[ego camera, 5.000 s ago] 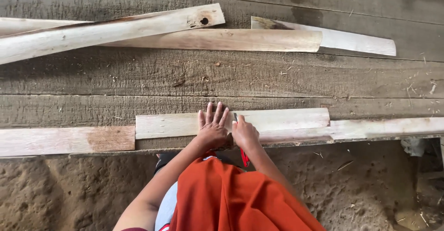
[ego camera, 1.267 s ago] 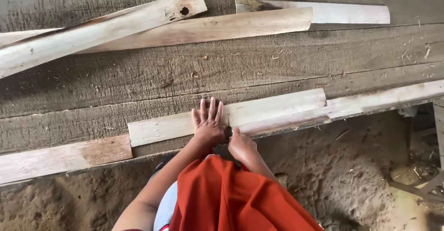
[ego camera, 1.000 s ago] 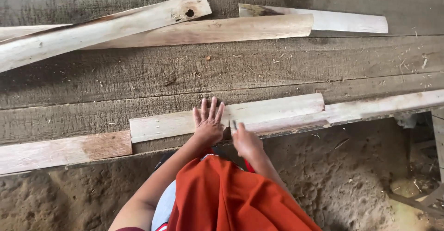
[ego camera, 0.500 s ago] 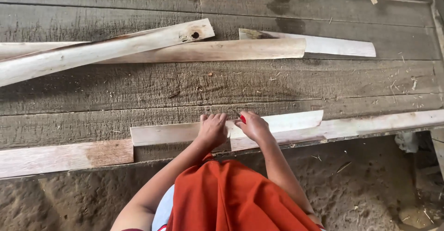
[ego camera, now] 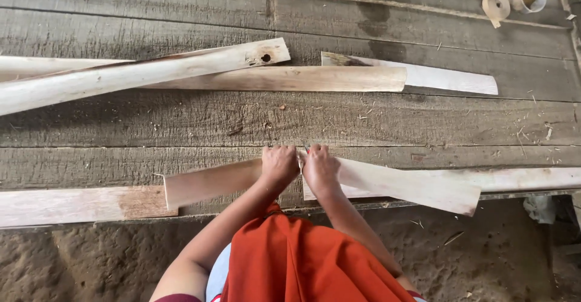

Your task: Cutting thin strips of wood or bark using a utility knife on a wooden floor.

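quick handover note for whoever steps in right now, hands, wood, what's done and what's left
Left hand: closed in a grip on the near edge area of the pale flat wooden board, tilted up off the floor.
Right hand: closed on the same board's right stretch, beside the left hand; a small red item shows between the hands, too small to identify.
Where things are: the board lies across the grey weathered plank floor, over a long pale strip at the floor's near edge. Three more pale lengths lie stacked farther back.
Done: board gripped and part-lifted.
Left: cannot tell from this view; keep both hands on.
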